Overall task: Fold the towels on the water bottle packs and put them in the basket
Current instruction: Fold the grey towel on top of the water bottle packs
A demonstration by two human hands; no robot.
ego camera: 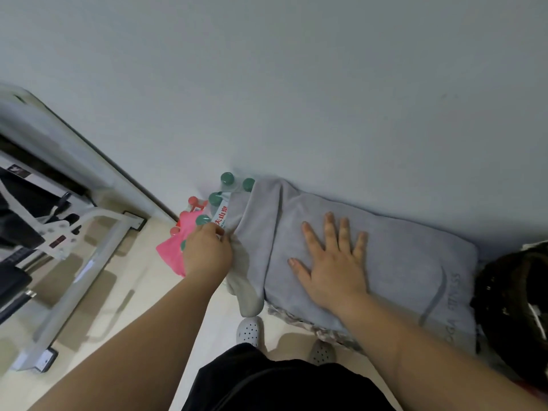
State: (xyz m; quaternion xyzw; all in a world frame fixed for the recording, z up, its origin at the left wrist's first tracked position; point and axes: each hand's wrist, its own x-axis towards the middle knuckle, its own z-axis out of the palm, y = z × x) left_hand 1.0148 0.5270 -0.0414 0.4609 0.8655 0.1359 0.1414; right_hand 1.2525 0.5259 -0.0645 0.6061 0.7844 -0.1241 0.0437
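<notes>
A grey towel [394, 262] lies spread over the water bottle packs [221, 203] against the wall, with a fold running down its left part. My right hand [332, 259] presses flat on the towel, fingers spread. My left hand [206, 250] pinches the towel's left edge, next to the green bottle caps. A pink cloth [175, 247] lies on the bottles under my left hand, and a white cloth [247, 289] hangs below the grey towel's left end. A dark basket [516, 307] stands at the right edge, partly cut off.
A grey metal exercise machine frame [74, 247] fills the floor on the left. The pale wall [296, 84] runs right behind the packs. My two feet in perforated clogs [250, 332] stand on the beige floor close to the packs.
</notes>
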